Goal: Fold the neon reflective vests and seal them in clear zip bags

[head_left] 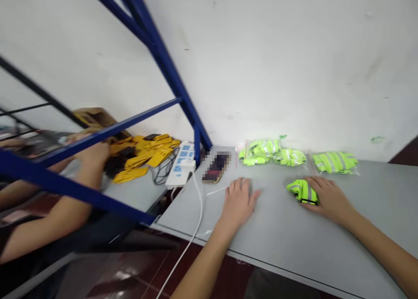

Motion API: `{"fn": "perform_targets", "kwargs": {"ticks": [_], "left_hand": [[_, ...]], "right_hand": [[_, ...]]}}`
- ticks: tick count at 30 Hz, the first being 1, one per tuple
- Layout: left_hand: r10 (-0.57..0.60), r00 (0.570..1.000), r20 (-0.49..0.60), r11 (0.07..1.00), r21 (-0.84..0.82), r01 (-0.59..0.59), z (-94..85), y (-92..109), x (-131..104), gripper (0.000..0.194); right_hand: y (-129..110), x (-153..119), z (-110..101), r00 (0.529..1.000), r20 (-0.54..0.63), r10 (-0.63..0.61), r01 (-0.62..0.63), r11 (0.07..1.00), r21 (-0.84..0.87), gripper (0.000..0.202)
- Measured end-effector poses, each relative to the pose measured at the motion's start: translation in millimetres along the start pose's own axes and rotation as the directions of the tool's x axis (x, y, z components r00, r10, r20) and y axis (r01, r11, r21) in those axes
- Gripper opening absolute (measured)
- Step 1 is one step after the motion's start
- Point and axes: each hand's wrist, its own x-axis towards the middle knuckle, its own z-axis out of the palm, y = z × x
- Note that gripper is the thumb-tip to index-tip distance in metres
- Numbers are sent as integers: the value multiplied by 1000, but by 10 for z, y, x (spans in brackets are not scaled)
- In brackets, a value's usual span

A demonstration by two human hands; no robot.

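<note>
My right hand [328,199] is wrapped round the right end of a rolled neon-yellow bundle with silver reflective bands and black trim [302,191], apparently a reflective vest, on the grey table [271,233]. Palm down, my left hand [237,199] rests on the table with its thumb apart from the fingers. A faint clear plastic edge [217,190], which looks like a bag, shows beside its fingertips. Behind my hands, by the wall, lie several similar bundles in clear bags: some at the middle [264,150] and one farther right [336,162].
A phone [215,167] lies left of my left hand, near a white power strip [180,164] with a white cable [200,212] hanging over the table edge. Blue metal bars [163,64] cross the left side. Beyond them, another person's arm [75,194] reaches towards yellow pieces [143,151].
</note>
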Motion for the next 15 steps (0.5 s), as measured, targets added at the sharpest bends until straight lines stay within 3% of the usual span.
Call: {"fn": "perform_targets", "kwargs": {"ticks": [3,6,11,15], "left_hand": [[51,976,213,999,-9,-50,144,-14,-224,72],[148,941,304,988,-88,-127,288,187,-206,82],[283,895,345,956,-181,-233,453,594,214,89],[374,864,337,925,-202,-321,534,705,571,94]], "right_hand": [[34,-19,33,1000,-17,-14,13,999,-31,66],[47,-27,53,1000,-29,-11,9,998,-56,68],[26,-36,51,999,-47,-8,6,998,-55,66],[45,-40,47,997,-77,11,-16,998,-57,65]]}}
